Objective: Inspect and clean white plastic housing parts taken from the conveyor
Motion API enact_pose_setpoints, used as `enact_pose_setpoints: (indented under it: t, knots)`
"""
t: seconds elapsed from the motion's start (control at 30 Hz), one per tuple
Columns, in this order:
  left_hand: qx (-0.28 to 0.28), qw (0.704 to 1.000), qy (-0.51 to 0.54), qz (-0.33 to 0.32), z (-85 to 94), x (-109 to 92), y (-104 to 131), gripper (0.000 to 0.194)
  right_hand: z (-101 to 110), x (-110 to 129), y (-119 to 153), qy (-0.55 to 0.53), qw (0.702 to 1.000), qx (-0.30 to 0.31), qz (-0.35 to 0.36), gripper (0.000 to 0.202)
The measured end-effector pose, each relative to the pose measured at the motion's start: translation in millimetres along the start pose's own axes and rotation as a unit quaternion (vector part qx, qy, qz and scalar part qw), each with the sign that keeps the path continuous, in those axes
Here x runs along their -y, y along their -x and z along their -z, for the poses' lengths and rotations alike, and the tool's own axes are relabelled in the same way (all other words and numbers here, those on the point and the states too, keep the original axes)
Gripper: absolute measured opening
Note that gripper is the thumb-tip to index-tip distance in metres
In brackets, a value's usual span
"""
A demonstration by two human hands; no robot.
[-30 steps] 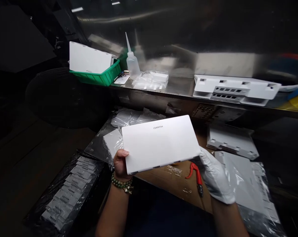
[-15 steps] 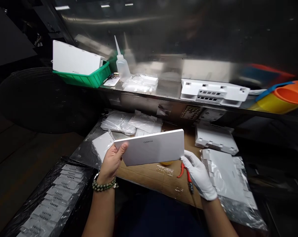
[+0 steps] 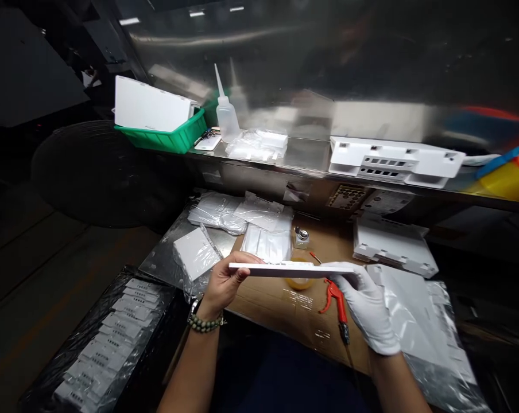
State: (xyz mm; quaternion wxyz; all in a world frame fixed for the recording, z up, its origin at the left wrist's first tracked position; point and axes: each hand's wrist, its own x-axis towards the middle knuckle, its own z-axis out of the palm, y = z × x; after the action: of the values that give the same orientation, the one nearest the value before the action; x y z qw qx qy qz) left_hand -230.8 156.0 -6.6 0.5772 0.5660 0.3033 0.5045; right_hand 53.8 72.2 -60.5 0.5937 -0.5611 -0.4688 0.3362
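Note:
Between my two hands a white plastic housing panel (image 3: 285,271) is held edge-on, so its broad face is hidden. My bare left hand (image 3: 225,282) grips the left end, thumb at the near edge and fingers behind. The gloved right hand (image 3: 365,301) is closed on the right end. Below the panel, on brown cardboard (image 3: 277,310), lies a red air blow gun (image 3: 337,301), close to my right hand. A roll of yellow tape (image 3: 300,283) sits partly hidden under the panel. Behind it stands a small bottle (image 3: 301,237) with a metal top.
Bagged white panels (image 3: 197,252) lie left, with more wrapped parts (image 3: 418,312) right. Stacked panels (image 3: 391,246) stand at back right. The metal shelf holds a green bin (image 3: 169,139), a squeeze bottle (image 3: 228,119) and a white housing (image 3: 395,162). A bin of panels (image 3: 113,338) stands lower left.
The panel has tipped from showing its lettered broad face to nearly edge-on, with both hands still on it. The view has shifted, so the surroundings appear farther right.

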Motion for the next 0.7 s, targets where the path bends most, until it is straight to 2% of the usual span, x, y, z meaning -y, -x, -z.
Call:
enact_pose_setpoints:
  t: [0.23, 0.3, 0.37, 0.4, 0.47, 0.5, 0.53, 0.6, 0.63, 0.67, 0.7]
  knots:
    - [0.007, 1.0, 0.019, 0.015, 2.3, 0.4, 4.3, 0.03, -1.9, -1.9, 3.4, 0.014, 1.0, -0.021, 0.013, 0.017]
    - [0.009, 0.999, 0.029, 0.028, 4.3, 3.6, 5.7, 0.037, -2.8, -2.6, 3.4, 0.01, 1.0, -0.021, 0.01, 0.016]
    - [-0.032, 0.996, 0.066, 0.048, 6.7, 9.8, 8.1, 0.054, -3.8, -4.0, 3.6, 0.004, 1.0, -0.016, 0.007, 0.016]
    - [-0.085, 0.99, 0.095, 0.067, 8.2, 14.1, 10.2, 0.059, -4.4, -4.9, 3.8, 0.0, 1.0, -0.01, 0.007, 0.016]
    - [-0.214, 0.951, 0.163, 0.155, 12.3, 25.3, 17.1, 0.055, -6.4, -6.4, 4.2, -0.004, 1.0, 0.011, 0.016, 0.016]
    - [-0.243, 0.921, 0.207, 0.224, 15.1, 31.9, 21.9, 0.052, -8.0, -7.0, 3.9, -0.003, 0.999, 0.029, 0.022, 0.015]
    - [-0.232, 0.889, 0.261, 0.295, 18.7, 39.0, 27.6, 0.054, -10.1, -7.7, 2.8, 0.002, 0.998, 0.054, 0.029, 0.013]
    - [-0.136, 0.827, 0.383, 0.388, 28.4, 53.7, 40.0, 0.065, -15.2, -10.7, -3.3, 0.021, 0.992, 0.116, 0.045, 0.012]
    - [-0.093, 0.803, 0.437, 0.394, 34.4, 60.5, 45.9, 0.066, -18.0, -13.9, -8.9, 0.047, 0.987, 0.146, 0.052, 0.014]
    - [-0.075, 0.788, 0.479, 0.379, 40.8, 66.4, 50.8, 0.064, -20.9, -19.0, -16.2, 0.1, 0.979, 0.172, 0.049, 0.019]
    - [-0.084, 0.783, 0.504, 0.353, 47.4, 71.0, 54.6, 0.064, -23.9, -26.5, -25.0, 0.175, 0.965, 0.192, 0.035, 0.025]
